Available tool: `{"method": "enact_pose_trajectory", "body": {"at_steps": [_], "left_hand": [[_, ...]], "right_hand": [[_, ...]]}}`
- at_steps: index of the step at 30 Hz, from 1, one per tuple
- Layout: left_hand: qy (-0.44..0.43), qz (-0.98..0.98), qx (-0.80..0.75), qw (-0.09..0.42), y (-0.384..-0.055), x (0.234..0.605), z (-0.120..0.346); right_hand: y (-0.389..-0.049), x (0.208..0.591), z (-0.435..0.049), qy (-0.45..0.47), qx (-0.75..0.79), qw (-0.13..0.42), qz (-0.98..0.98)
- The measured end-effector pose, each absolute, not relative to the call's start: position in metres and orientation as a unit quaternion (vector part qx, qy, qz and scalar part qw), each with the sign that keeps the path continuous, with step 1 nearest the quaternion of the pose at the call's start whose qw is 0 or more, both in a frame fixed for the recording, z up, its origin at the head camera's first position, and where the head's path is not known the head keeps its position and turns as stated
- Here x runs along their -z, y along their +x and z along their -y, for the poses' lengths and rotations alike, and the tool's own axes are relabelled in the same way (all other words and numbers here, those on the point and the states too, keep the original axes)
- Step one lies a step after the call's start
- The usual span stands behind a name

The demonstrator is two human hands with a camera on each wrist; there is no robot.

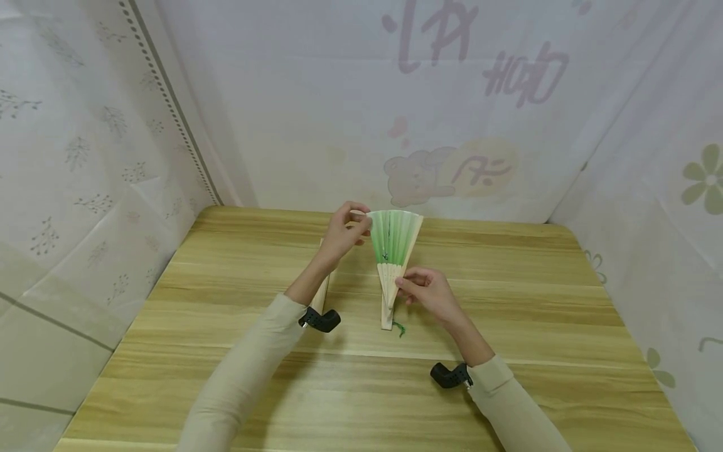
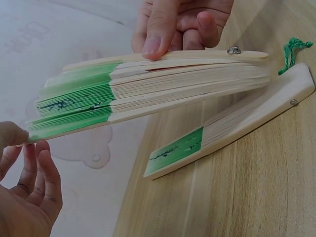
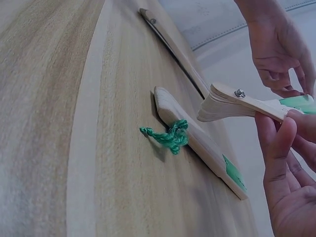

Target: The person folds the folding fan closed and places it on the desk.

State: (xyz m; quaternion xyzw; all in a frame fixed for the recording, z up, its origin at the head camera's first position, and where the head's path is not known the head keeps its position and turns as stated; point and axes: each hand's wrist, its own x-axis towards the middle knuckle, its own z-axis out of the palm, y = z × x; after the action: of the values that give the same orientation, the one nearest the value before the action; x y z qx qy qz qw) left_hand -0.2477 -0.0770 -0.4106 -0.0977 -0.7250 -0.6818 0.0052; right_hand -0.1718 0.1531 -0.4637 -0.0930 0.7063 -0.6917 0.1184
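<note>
A folding fan [image 1: 398, 242] with green leaf and pale wooden ribs is held up partly spread above the table. My left hand [image 1: 342, 235] pinches its outer left corner between thumb and fingers [image 2: 47, 168]. My right hand [image 1: 432, 292] grips the right guard stick lower down, with the thumb [image 3: 302, 124] on the wood near the ribs. The metal rivet [image 3: 240, 93] shows at the fan's narrow end. Beneath it on the table lies a second folding fan [image 2: 247, 118], folded up, with a green tassel [image 3: 170, 137] at its end.
A third folded fan [image 1: 321, 295] lies on the wooden table [image 1: 226, 282] to the left, partly covered by my left forearm. Printed cloth [image 1: 316, 125] hangs behind the table's back edge and at both sides. Black wrist cameras [image 1: 323, 320] sit at both cuffs.
</note>
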Motion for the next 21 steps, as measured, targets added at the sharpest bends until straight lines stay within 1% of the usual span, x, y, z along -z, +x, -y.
{"method": "enact_pose_trajectory", "body": {"at_steps": [10, 21], "left_hand": [[-0.102, 0.725, 0.681, 0.023, -0.248, 0.410, 0.072], [-0.108, 0.714, 0.692, 0.017, -0.246, 0.409, 0.065]], "right_hand": [[-0.172, 0.463, -0.152, -0.116, 0.685, 0.128, -0.707], [-0.173, 0.463, -0.152, -0.120, 0.679, 0.123, -0.714]]}}
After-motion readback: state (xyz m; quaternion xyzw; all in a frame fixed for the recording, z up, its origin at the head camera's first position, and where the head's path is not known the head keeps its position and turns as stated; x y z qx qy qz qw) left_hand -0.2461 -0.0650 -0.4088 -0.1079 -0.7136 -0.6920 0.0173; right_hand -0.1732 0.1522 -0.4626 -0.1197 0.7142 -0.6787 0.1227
